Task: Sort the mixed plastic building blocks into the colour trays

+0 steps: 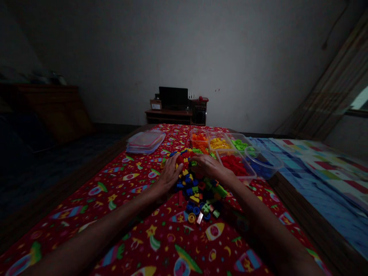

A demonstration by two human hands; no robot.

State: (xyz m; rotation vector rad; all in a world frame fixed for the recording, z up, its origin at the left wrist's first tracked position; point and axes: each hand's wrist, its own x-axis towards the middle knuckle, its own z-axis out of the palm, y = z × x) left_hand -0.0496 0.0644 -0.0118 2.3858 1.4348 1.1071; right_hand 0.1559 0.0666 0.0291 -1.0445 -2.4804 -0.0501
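Observation:
A heap of mixed plastic building blocks (pixel 195 189) in blue, green, yellow, red and black lies on the red patterned cloth (pixel 120 230). My left hand (pixel 171 172) is at the heap's left edge, its thumb and fingers closed around a red block (pixel 180 159). Across from it, my right hand (pixel 209 165) reaches over the heap from the right, fingers stretched left and slightly bent above the blocks. Its thumb is mostly hidden, and nothing shows clearly in its fingers. Small wheels (pixel 191 218) and a pink block (pixel 200 218) lie at the near end.
To the right stand clear containers of sorted blocks: orange (pixel 199 141), yellow (pixel 220 143), green (pixel 239 145), red (pixel 234 165) and blue (pixel 261 166). Stacked lids (pixel 146 142) lie at the back left. Beyond the table is a desk with a monitor (pixel 173 98). A bed (pixel 316 180) adjoins the right side.

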